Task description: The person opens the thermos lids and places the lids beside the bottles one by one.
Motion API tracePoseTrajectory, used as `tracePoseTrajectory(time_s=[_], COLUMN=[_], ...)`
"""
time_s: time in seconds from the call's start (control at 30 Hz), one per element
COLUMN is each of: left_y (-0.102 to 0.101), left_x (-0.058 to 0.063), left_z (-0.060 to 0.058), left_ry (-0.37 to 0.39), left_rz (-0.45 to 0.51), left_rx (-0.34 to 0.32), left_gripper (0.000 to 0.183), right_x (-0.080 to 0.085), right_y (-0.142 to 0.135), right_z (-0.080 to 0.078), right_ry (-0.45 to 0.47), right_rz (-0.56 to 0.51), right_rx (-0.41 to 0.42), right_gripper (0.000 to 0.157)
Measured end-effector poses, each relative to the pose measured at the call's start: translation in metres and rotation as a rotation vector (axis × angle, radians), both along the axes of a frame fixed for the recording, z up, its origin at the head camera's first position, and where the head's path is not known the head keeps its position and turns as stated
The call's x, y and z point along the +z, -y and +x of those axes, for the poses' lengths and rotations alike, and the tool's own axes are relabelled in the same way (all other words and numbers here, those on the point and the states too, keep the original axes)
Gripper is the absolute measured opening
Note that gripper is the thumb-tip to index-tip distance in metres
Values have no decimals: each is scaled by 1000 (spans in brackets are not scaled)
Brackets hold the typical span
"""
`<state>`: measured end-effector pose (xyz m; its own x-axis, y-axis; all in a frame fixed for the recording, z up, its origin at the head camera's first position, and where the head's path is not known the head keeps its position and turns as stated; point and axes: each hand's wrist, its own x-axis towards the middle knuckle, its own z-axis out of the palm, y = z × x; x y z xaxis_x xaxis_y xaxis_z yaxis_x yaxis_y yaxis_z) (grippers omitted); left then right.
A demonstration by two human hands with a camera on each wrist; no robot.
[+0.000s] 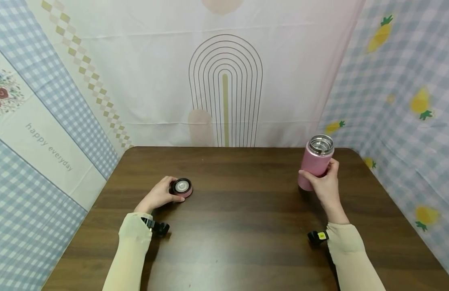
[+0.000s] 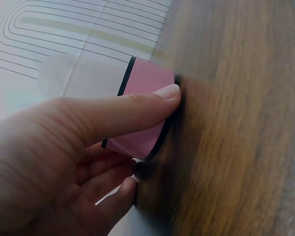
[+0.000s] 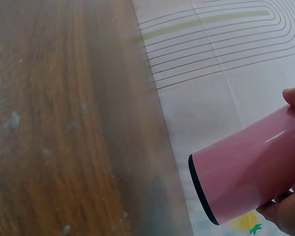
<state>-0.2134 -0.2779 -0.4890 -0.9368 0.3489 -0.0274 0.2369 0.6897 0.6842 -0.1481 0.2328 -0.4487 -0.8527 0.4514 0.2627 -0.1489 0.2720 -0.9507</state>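
Note:
On the left, my left hand (image 1: 159,195) grips a round pink lid (image 1: 182,186) with a black rim, its inner side facing up. In the left wrist view the thumb lies across the lid's pink side (image 2: 150,76), and the lid is at or just above the table; whether it touches I cannot tell. At the far right, my right hand (image 1: 325,185) holds a pink thermos flask (image 1: 314,165) round its body. Its steel mouth (image 1: 321,144) is uncovered, and it stands nearly upright. The right wrist view shows its black-edged base (image 3: 202,189) apart from the tabletop.
Both hands are over a dark brown wooden table (image 1: 224,226). Its far edge meets a white hanging cloth (image 1: 148,81) with printed arches. A blue checked cloth with pineapples (image 1: 402,133) hangs on the right, and another checked cloth (image 1: 31,169) is on the left.

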Motion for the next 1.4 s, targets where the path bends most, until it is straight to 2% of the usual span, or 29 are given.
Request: tracePoseTrajectory(time_s=[0.37, 0.6, 0.77, 1.0, 1.4], left_y=[-2, -1, -1, 0, 0], left_x=[0, 1, 2, 1, 0], left_z=[1, 4, 4, 4, 5], left_ry=[-3, -2, 4, -3, 18], left_rz=[-13, 8, 9, 18, 46], left_rx=[5, 11, 11, 13, 24], left_gripper=[72, 73, 73, 74, 75], right_x=[-4, -10, -13, -16, -17], right_y=[-11, -13, -13, -12, -18], right_z=[-3, -6, -3, 0, -1], right_ry=[45, 75, 80, 133, 150], right_rz=[-73, -43, -4, 62, 12], right_rx=[-25, -49, -42, -53, -56], right_gripper=[79, 82, 83, 85, 86])
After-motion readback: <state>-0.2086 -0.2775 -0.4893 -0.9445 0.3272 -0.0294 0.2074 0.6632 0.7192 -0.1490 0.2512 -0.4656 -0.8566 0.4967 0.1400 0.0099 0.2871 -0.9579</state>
